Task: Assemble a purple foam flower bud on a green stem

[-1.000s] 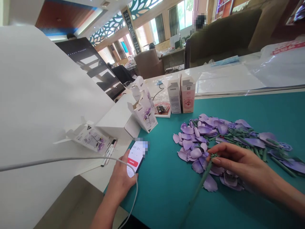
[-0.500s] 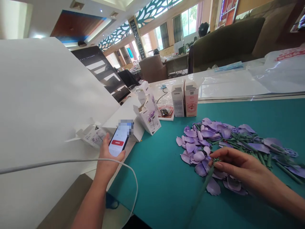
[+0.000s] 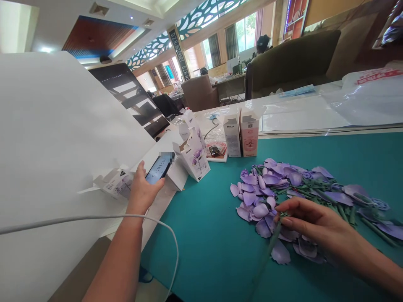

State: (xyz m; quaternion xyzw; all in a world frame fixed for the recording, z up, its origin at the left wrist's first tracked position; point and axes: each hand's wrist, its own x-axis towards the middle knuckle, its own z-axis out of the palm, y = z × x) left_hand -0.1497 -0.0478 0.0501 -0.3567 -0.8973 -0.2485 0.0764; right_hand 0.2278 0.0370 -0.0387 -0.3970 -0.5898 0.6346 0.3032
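My left hand (image 3: 143, 188) is around a phone (image 3: 159, 167), thumb and fingers on its sides, with the screen lit. The phone's far end is by a white box (image 3: 179, 173) at the mat's left edge. Between thumb and fingertips, my right hand (image 3: 308, 220) pinches the top of a green artificial flower stem (image 3: 271, 243), which slants down toward me and blurs at its lower end. Just behind that hand spreads a heap of purple plastic petals (image 3: 261, 209). Green stem pieces (image 3: 341, 209) lie mixed among them, partly hidden by my right hand.
Open flower-print cartons (image 3: 195, 161) stand beyond the phone. A grey box (image 3: 232, 140) and a pink box (image 3: 249, 140) stand at the teal mat's (image 3: 214, 235) back edge. A white cable (image 3: 94, 217) crosses above my left forearm. A plastic bag (image 3: 371, 96) lies at back right.
My left hand has moved the phone slightly away from me, toward the white box, and its screen now shows a different, darker page. My right hand keeps its pinch on the stem.
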